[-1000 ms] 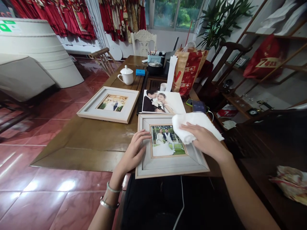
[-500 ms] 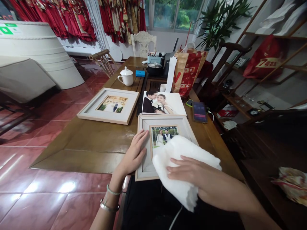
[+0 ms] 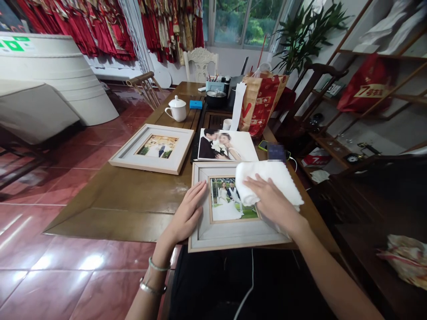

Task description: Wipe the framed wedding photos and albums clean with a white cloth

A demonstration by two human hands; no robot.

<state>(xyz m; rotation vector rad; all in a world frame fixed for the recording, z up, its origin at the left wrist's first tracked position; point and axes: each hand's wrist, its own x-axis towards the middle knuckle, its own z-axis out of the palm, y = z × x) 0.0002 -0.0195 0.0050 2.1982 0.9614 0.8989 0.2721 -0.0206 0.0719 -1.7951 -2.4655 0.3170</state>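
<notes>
Pale-wood framed photo point(image 3: 227, 205) lies face-up at the near edge of the surface point(image 3: 133, 191), long axis left to right, picture top pointing away; left hand point(image 3: 187, 214) flat on its left side, right hand point(image 3: 271, 202) spread over white cloth point(image 3: 284, 181).

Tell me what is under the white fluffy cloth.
The cloth covers part of the nearer pale rectangular wooden frame and its colour photo, whose left side shows. The frame's upper right corner cannot be seen.
</notes>
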